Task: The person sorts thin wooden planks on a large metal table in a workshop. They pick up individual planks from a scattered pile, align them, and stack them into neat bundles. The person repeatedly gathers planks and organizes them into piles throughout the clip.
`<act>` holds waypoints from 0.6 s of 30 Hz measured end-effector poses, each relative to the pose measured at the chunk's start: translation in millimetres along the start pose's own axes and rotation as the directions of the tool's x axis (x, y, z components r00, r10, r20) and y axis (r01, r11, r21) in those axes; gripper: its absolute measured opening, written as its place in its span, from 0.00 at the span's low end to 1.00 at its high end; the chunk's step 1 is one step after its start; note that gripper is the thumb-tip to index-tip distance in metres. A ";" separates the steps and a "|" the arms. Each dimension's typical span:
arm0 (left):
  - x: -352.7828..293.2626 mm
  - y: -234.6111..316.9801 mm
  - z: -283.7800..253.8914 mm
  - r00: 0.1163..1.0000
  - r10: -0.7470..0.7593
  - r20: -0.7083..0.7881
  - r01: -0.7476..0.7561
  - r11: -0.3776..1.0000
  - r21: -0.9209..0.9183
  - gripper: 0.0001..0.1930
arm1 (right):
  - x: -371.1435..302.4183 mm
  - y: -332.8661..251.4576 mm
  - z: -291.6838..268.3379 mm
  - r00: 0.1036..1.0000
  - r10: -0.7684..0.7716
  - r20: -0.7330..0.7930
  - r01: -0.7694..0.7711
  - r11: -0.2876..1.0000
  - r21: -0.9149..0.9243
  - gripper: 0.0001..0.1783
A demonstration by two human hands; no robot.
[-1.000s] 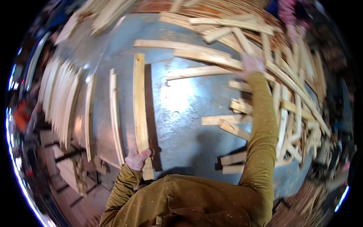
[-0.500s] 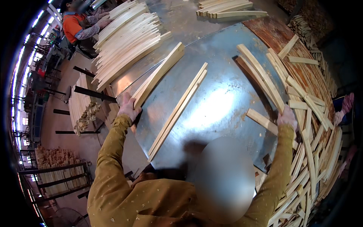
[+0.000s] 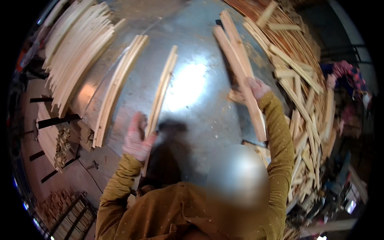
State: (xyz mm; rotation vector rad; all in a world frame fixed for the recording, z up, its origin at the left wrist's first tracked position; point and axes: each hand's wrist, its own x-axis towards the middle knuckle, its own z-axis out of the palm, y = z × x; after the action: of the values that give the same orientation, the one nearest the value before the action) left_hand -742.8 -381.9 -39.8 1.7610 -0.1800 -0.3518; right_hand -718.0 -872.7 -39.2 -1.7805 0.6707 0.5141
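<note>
My left hand, in a pinkish glove, has its fingers apart and holds nothing. Its thumb lies against, or just beside, a narrow pair of pale wooden strips on the metal tabletop. Left of that pair is a thicker bundle of curved wooden strips, lying side by side. On the right, my right hand is closed round the outer side of curved wooden strips. These cross slightly, with their far ends spread. Some of its fingers are hidden.
Many curved strips lie in rows at the far left. A jumbled heap of wooden pieces covers the right side, beside a brown board. Black bars stick out at left. Another person's patterned sleeve shows at far right.
My left hand has left the thicker bundle, whose strips now lie together, and come to the narrow pair. My right hand has shifted along the right strips toward their middle. The view has turned.
</note>
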 end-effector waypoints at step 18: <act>-24.2 22.8 100.7 0.862 -0.507 -0.001 0.421 0.714 0.560 0.24 | -137.4 81.2 260.1 0.979 0.158 -0.130 -0.151 0.986 0.065 0.38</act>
State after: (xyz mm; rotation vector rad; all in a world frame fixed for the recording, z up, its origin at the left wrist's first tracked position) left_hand -797.4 -472.6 -33.0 2.3490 0.0784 -0.8800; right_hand -878.1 -617.1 -85.5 -1.7313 0.9147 0.4776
